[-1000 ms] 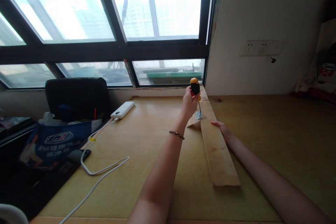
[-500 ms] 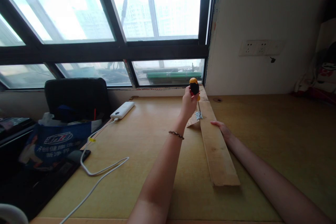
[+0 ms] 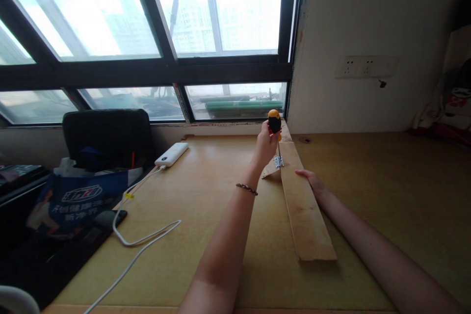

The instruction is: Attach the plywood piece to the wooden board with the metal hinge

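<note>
My left hand (image 3: 268, 143) is closed around the black and yellow handle of a screwdriver (image 3: 274, 121). Its shaft points down at a small metal hinge (image 3: 278, 161), which sits on the left edge of a long wooden board (image 3: 305, 206). Whether the tip is seated in a screw is too small to tell. A shorter wood piece (image 3: 271, 172) sticks out to the left under the hinge. My right hand (image 3: 311, 180) grips the right edge of the long board, fingertips on its top face; the rest of its fingers are partly hidden.
A white power bank (image 3: 171, 154) with a white cable (image 3: 147, 240) lies on the left of the wooden table (image 3: 206, 196). Beyond that edge are a black chair (image 3: 106, 132) and a blue bag (image 3: 84, 201). Windows stand behind; wall sockets (image 3: 368, 66) are at right.
My left hand and the screwdriver handle have shifted very slightly to the right, the handle standing a bit more upright. My right hand and the board stay in place.
</note>
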Available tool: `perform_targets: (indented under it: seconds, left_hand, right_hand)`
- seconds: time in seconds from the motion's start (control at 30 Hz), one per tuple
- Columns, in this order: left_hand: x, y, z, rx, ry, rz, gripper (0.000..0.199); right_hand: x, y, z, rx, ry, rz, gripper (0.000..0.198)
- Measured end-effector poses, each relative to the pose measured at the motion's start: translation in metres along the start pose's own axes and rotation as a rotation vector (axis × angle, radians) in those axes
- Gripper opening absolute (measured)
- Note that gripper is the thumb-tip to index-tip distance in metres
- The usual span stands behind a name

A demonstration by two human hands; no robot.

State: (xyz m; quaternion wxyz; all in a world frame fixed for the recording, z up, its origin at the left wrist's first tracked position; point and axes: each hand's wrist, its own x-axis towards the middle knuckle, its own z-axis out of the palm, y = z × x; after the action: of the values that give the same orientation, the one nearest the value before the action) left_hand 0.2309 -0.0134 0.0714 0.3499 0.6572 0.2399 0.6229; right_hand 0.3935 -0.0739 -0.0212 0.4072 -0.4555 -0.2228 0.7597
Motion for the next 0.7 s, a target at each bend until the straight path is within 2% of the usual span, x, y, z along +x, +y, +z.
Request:
perform_targets:
  seconds: [0.33, 0.57, 0.7]
  left_hand:
    - [-0.001, 0.002, 0.000, -0.025, -0.089, 0.017, 0.028]
    - [-0.001, -0.005, -0.002, 0.020, -0.091, 0.024, 0.030]
    - [-0.003, -0.015, -0.001, 0.000, -0.042, 0.049, 0.032]
  right_hand:
    - [0.002, 0.000, -0.003, -0.003, -0.011, -0.012, 0.027]
    - [0.002, 0.001, -0.002, -0.002, -0.010, -0.027, 0.028]
    - [-0.001, 0.000, 0.002, -0.021, 0.002, -0.021, 0.030]
